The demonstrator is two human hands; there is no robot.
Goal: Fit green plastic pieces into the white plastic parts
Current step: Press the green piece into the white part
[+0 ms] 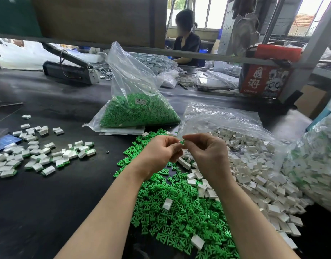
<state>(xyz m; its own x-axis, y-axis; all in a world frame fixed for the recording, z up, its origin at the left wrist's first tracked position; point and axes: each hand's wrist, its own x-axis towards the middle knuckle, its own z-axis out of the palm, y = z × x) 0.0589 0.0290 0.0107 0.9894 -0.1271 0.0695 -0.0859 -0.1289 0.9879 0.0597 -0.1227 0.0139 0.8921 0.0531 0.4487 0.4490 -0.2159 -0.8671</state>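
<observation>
Green plastic piece [182,141], small and pronged, sits pinched between the fingertips of the left hand [162,152] and right hand [207,154], both curled on it above a black matte worktable [48,193]. Beneath the fingers spreads a loose green pile [172,212]; right of them, white rectangular plastic parts [254,176]; left, assembled white-green pieces [39,156]; beyond, a clear bag of green pieces [138,111].
</observation>
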